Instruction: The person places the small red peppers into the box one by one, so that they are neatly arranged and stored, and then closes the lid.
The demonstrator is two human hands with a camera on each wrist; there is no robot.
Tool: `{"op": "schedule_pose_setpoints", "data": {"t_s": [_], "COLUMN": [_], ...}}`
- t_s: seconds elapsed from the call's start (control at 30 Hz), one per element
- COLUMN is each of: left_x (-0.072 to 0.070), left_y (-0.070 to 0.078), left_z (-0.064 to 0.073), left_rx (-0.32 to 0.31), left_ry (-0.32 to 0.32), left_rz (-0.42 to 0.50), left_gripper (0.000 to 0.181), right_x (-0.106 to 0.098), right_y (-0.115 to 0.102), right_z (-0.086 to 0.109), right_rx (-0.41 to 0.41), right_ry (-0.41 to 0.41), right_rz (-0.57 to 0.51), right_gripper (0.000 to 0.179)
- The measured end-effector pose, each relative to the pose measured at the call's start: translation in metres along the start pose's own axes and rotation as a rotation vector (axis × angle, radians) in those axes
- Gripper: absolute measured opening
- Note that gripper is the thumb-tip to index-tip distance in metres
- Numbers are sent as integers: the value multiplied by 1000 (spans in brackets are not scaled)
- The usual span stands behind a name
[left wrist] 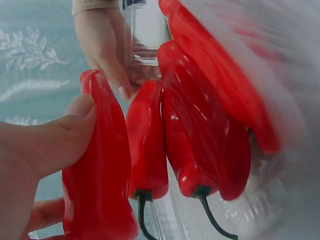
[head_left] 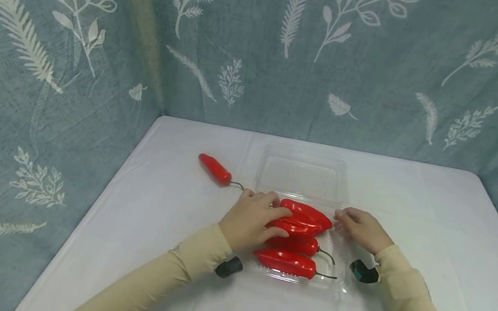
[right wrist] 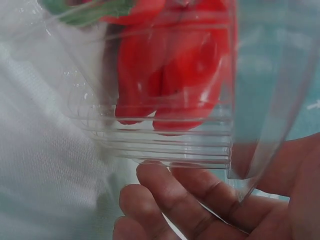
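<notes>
My left hand reaches over an open clear plastic clamshell box and grips a red chili pepper. The thumb lies along one side of this pepper, with fingers round the other. Several more red peppers lie side by side in the box, among them the nearest pepper, whose green stem points right. At the box's right side, my right hand holds the clear wall near the hinge. In the right wrist view its curled fingers show below the ribbed end of the box, the thumb partly behind the plastic.
Another red pepper lies on the white tablecloth, left of the box, its stem toward my left hand. The box's lid lies folded back, away from me. Patterned blue-green cloth hangs behind and beside the table.
</notes>
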State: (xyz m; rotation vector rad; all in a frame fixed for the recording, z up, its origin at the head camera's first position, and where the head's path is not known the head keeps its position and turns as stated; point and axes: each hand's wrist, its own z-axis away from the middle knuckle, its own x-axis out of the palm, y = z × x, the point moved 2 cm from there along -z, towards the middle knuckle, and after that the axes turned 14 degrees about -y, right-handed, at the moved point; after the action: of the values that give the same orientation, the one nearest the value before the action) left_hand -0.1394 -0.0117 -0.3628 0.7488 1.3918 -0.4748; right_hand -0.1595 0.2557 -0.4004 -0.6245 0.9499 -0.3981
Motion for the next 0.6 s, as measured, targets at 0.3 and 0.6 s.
{"op": "schedule_pose_setpoints", "data": {"t_s": [0.3,0.6], "left_x": [6,15], "left_y": [13,14], "left_z": [-16,-21], "left_rx": [6,-36], "left_ry": [-56,-137], "left_rz": [-82,-61], "left_gripper": [41,40], "right_x": [0,0], "right_y": [2,3], "right_z": [-2,-4], "right_rx": [-5,13], "right_ry": [-10,-14], "right_rz": [-13,-16], "right_gripper": [42,41]}}
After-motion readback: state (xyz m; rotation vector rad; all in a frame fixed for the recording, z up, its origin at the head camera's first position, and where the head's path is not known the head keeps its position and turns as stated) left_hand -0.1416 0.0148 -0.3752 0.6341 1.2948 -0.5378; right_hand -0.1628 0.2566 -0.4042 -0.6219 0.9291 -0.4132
